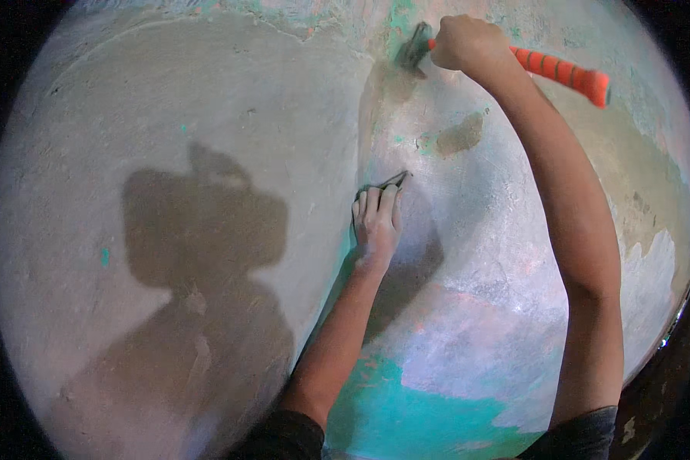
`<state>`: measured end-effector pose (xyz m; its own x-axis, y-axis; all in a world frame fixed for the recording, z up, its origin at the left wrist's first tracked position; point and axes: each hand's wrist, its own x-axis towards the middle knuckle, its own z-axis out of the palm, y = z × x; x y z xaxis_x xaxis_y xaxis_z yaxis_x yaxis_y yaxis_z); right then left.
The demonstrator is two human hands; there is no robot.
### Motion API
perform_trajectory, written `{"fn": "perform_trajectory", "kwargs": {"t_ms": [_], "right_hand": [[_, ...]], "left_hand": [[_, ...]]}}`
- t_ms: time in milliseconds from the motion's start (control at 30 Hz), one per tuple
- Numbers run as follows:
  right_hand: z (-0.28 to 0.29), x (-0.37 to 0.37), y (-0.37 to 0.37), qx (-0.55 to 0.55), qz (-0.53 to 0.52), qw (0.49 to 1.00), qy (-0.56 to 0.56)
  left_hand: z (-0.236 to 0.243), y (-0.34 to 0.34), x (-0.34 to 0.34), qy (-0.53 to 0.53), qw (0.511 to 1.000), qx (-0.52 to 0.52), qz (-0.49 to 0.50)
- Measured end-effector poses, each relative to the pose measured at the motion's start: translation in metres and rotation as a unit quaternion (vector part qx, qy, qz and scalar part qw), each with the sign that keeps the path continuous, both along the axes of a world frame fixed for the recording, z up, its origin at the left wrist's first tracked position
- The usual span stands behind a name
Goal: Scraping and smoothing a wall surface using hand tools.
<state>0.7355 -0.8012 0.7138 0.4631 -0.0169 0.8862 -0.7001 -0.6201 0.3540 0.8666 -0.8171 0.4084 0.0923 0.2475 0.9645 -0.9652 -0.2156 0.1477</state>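
My right hand (471,44) is raised at the upper right, its fingers wrapped round a hammer near the head. The hammer's orange, dark-ringed handle (556,69) sticks out to the right, and its dark metal head (415,50) is up close to the wall. Lower down, my left hand (377,218) is against the wall beside the corner, fingers bent and pressed together. A thin dark nail-like piece (405,178) juts from its fingertips toward the wall; the fingers hide most of it, and its exact kind is unclear. The hammer head is well above the left hand.
Grey plaster covers the left wall face (299,107), with my shadow (207,230) across it. The right face (506,230) has worn pale paint, a brown bare patch (461,134) and green paint (429,418) low down. A dark edge (667,383) borders the lower right.
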Motion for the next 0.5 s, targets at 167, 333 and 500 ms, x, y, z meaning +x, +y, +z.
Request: {"fn": "perform_trajectory", "kwargs": {"t_ms": [167, 333, 500], "right_hand": [[-0.008, -0.014, -0.004, 0.021, -0.031, 0.999, 0.032], [-0.036, -0.031, -0.027, 0.054, 0.055, 0.997, -0.01], [-0.05, -0.064, -0.032, 0.022, -0.016, 1.0, 0.007]], "left_hand": [[0.002, -0.002, -0.005, 0.007, 1.0, 0.014, -0.007], [0.001, -0.007, 0.003, -0.003, 1.0, -0.012, 0.006], [0.001, -0.007, 0.001, -0.012, 1.0, -0.011, 0.011]]}}
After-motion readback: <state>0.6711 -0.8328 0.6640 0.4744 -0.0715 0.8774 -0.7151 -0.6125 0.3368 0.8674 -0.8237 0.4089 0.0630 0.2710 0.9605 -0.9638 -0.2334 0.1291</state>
